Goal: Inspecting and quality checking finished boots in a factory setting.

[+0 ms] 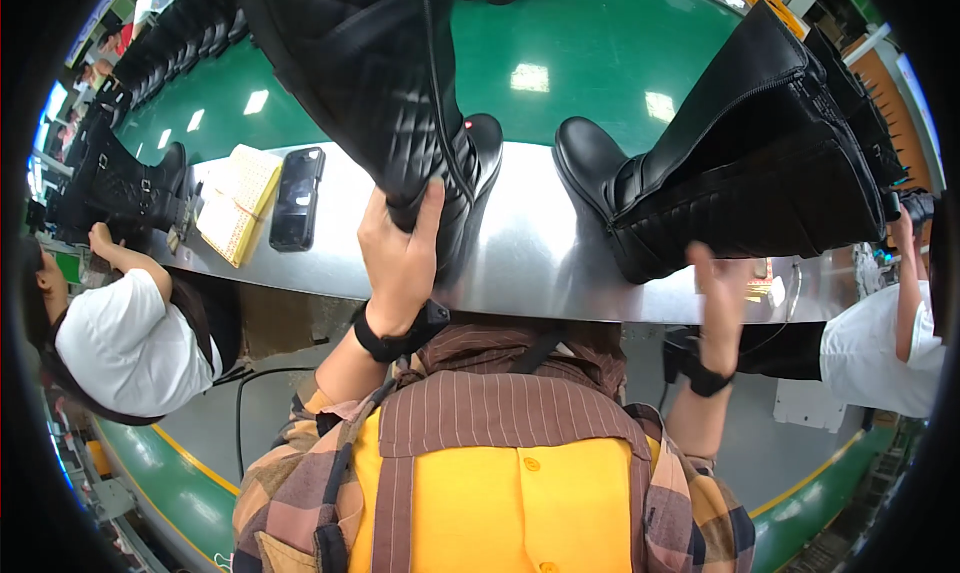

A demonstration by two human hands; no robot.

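A tall black boot (370, 83) with a quilted shaft and a long side zipper stands in front of me on the left, its toe pointing away. My left hand (398, 258) is closed round its ankle, the thumb pressing near the zipper. To the right, a second tall black boot (740, 188) leans over to the right, its toe toward the middle and its zipper showing along the shaft. Beside the lower side of that shaft is my right hand (722, 293), smeared by motion; its fingers cannot be made out, nor whether it touches the leather.
A metal work surface (520, 223) borders a green belt (600, 53). A phone (297, 198) and yellow-edged paper pads (238, 208) lie left. More black boots (180, 53) line the far left. Co-workers in white shirts sit left (135, 343) and right (885, 343).
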